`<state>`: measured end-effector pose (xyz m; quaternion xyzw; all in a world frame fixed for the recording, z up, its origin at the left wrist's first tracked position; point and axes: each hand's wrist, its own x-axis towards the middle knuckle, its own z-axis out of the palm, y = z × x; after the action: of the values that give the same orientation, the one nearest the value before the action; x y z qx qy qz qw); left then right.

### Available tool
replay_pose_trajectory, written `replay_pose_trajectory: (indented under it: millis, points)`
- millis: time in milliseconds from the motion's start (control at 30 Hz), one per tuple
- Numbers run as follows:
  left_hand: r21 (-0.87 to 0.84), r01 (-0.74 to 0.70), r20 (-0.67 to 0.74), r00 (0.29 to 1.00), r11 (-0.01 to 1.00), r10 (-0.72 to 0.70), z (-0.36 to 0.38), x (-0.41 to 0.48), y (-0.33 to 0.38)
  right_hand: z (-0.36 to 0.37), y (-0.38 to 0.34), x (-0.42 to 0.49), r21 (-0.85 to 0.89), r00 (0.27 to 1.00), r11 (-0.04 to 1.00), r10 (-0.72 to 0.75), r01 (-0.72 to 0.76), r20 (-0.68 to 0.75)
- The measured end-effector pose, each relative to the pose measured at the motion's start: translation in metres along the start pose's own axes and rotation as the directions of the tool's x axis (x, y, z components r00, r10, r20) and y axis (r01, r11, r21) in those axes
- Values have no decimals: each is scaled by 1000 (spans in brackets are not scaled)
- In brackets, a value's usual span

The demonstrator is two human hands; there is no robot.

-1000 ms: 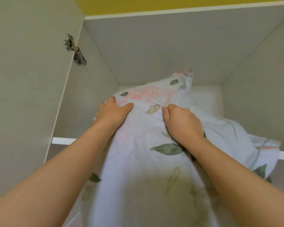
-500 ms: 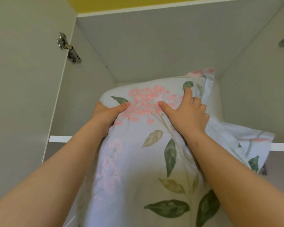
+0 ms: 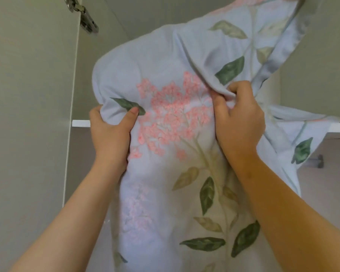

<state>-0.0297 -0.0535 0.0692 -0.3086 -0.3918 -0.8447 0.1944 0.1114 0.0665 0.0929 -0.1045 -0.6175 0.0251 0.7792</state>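
A floral pillow (image 3: 161,55) is held upright at a wardrobe shelf (image 3: 81,123), its side clasped by the curled left grip (image 3: 111,132), a fold of its case pinched by the right grip (image 3: 238,122); the move is judged half done, the pillow neither laid flat nor carried clear.

The pillow (image 3: 175,118) stands before the shelf (image 3: 81,123), left hand (image 3: 111,132) on its left edge, right hand (image 3: 238,118) at its right; hinge (image 3: 82,14) far left.
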Motion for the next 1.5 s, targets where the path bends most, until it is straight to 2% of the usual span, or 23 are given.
replay_pose_trajectory:
  millis: [100, 200, 300, 400, 500, 733, 900, 1033, 1200, 1300, 1400, 1500]
  points:
    - [-4, -4, -8, 1000, 1000, 4, -12, -26, -14, -9, 10, -30, 61, 998, 998, -4, 8, -67]
    - [-10, 19, -19, 1000, 1000, -19, -22, -49, -32, -19, 21, -56, 66, 998, 997, 51, -49, -34]
    - [-20, 44, -40, 998, 999, -45, -32, -65, -49, -30, 29, -77, 67, 999, 997, 44, -44, 2]
    - [-27, 48, -40, 998, 998, -49, -36, -79, -65, -37, 34, -98, 60, 998, 996, 65, -64, -19]
    - [-7, 65, -18, 998, 998, -65, -38, -91, -80, -42, 40, -116, 0, 989, 991, 137, -137, -60]
    - [73, 151, 80, 984, 986, -157, -51, -119, -122, -51, 53, -162, -140, 966, 956, 252, -257, -49]
    - [173, 240, 208, 939, 955, -274, -62, -151, -159, -73, 62, -215, -290, 904, 857, 418, -426, -91]
    - [233, 386, 321, 836, 893, -445, -66, -183, -184, -103, 64, -260, -418, 821, 714, 544, -561, -173]
    - [315, 495, 446, 676, 810, -587, -72, -237, -207, -149, 48, -308, -546, 691, 476, 660, -689, -297]
    - [388, 548, 512, 540, 741, -668, -81, -274, -216, -177, 32, -337, -570, 599, 322, 691, -756, -404]
    - [474, 610, 539, 369, 635, -757, -90, -311, -217, -204, 8, -361, -568, 506, 168, 692, -806, -514]
    - [551, 600, 580, 224, 580, -783, -97, -346, -206, -234, -16, -380, -542, 439, 51, 651, -839, -619]
